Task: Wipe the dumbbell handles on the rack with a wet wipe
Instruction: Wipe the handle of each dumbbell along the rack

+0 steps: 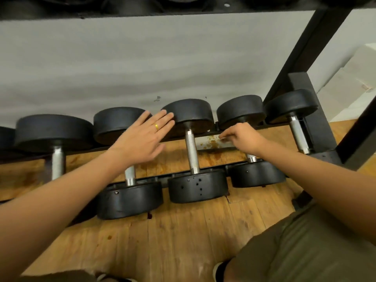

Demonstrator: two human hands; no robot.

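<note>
Crouching before the rack (309, 49), the person reaches both arms over the bottom row of dumbbells. The left hand (142, 139) hovers flat, fingers straight and slightly spread, holding nothing. It is above the second dumbbell handle (130, 176), whose lower end shows at six o'clock of the palm. The right hand (242, 139) sits at three o'clock of the middle handle (192, 151). Its fingers are curled, and the fingertips (222, 138) pinch the end of a pale, brown-stained strip that I take to be the wet wipe (207, 142), though blur leaves that unsure. The strip lies flat between the rails, stretching toward nine o'clock until it meets the middle handle.

The wipe should be limp, damp and light, and likely to bunch or tear on knurled steel. It is better gathered into the palm and wrapped round the bar than pinched by one end. The handles are rigid, rough metal, and the dumbbells look heavy enough to stay in their cradles. Gripping mid-bar and twisting should need no steadying, though the free hand could brace a rubber head (189, 112) at twelve o'clock.
</note>
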